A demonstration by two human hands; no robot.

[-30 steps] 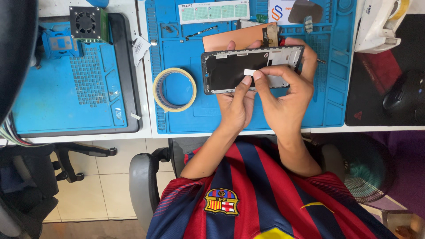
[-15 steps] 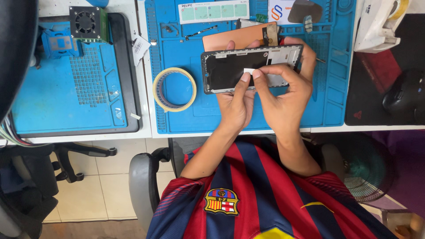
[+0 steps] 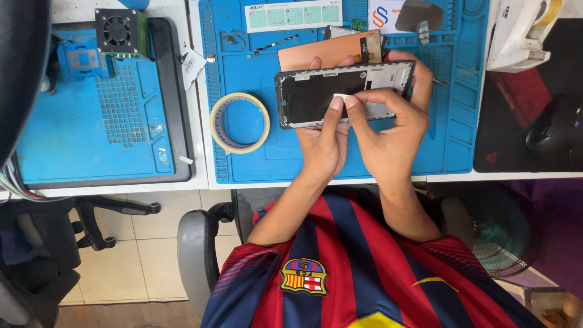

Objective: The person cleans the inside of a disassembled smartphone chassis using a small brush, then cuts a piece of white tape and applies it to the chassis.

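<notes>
I hold a black phone frame (image 3: 310, 97) over the blue work mat (image 3: 255, 152). My left hand (image 3: 322, 143) supports it from below, thumb pressed on its dark inner face. My right hand (image 3: 392, 121) wraps the frame's right end, and its thumb and forefinger meet my left thumb at a small white strip (image 3: 340, 96) on the frame. A copper-coloured panel (image 3: 322, 54) lies just behind the frame, partly hidden by it.
A roll of tape (image 3: 240, 123) lies left of the frame on the mat. A second blue mat (image 3: 91, 133) with a small fan unit (image 3: 118, 30) sits far left. A white tape dispenser (image 3: 516, 36) and dark mouse (image 3: 555, 130) are at the right.
The hands and frame stay in nearly the same place. My fingertips shift slightly at the white strip.
</notes>
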